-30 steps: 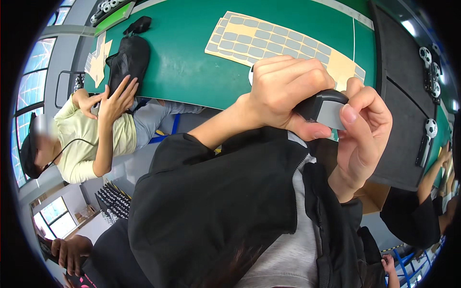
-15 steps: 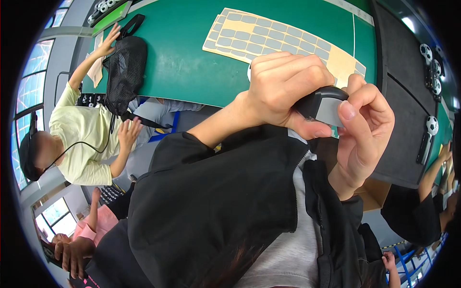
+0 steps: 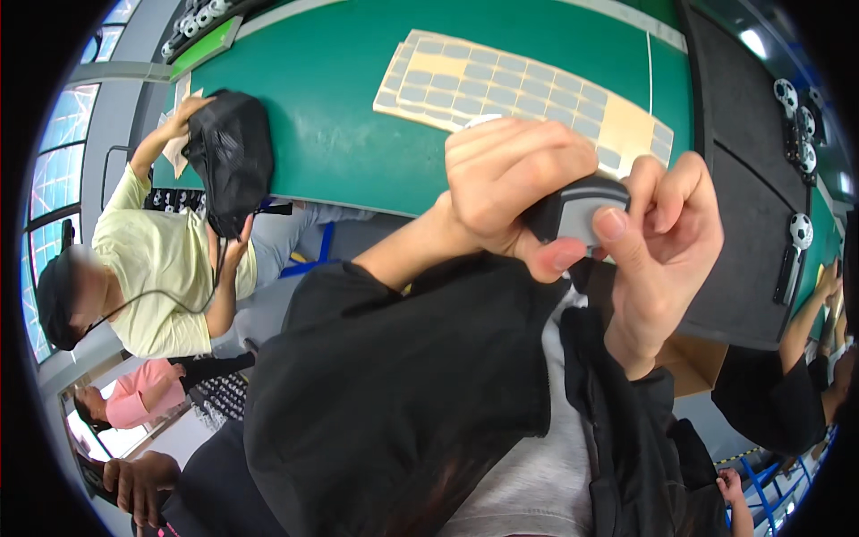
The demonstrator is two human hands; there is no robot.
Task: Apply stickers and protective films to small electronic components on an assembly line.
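Observation:
My left hand (image 3: 519,179) is wrapped round a rounded black plastic piece (image 3: 546,215), its thumb along the lower side. A smooth grey sticker (image 3: 580,215) lies against the piece's face. My right hand (image 3: 667,242) has curled fingers and pinches at the sticker's right edge, the thumb tip pressing on it. Behind my left knuckles a bit of something white and round (image 3: 483,120) shows; the rest of it is hidden. Beyond my hands, cream backing sheets (image 3: 626,130) with rows of grey stickers lie on the green table (image 3: 331,134).
At the left, a person in a pale yellow shirt (image 3: 170,286) handles a black mesh bag (image 3: 231,143). Black-handled items with football-patterned balls (image 3: 799,231) lie on a dark surface (image 3: 738,224) at the right. An open cardboard box (image 3: 693,362) stands below it.
Both my hands have shifted slightly left and down with the black piece. My right thumb now lies further over the sticker. The person at the left has taken hold of the mesh bag.

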